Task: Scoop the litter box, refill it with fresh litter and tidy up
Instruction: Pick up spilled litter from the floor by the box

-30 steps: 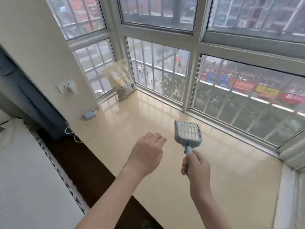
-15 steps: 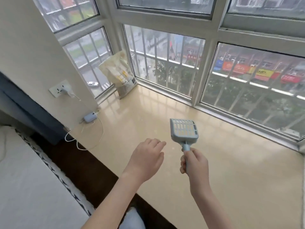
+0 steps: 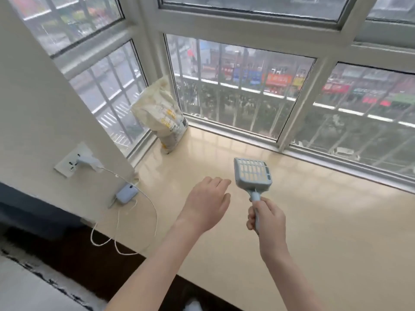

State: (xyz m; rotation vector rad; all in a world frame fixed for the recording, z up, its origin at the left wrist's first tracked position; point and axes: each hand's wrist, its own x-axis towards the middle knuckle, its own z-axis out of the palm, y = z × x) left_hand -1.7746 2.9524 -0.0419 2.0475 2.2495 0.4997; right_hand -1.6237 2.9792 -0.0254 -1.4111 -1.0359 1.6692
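Nearest the camera, two bare forearms reach out over a glossy cream window ledge (image 3: 325,232). The right hand (image 3: 268,218) is wrapped around the handle of a pale blue slotted litter scoop (image 3: 252,173), which stands upright above the ledge with its grid head tilted toward the glass. The left hand (image 3: 207,204) hovers just beside it, palm down, fingers relaxed and holding nothing. Further left, a small blue power bank (image 3: 126,194) lies near the ledge's edge, its white cable (image 3: 125,230) looping off the edge and up to a wall socket (image 3: 74,161). In the far corner, a crumpled cream litter bag (image 3: 162,117) stands against the barred window (image 3: 242,86).
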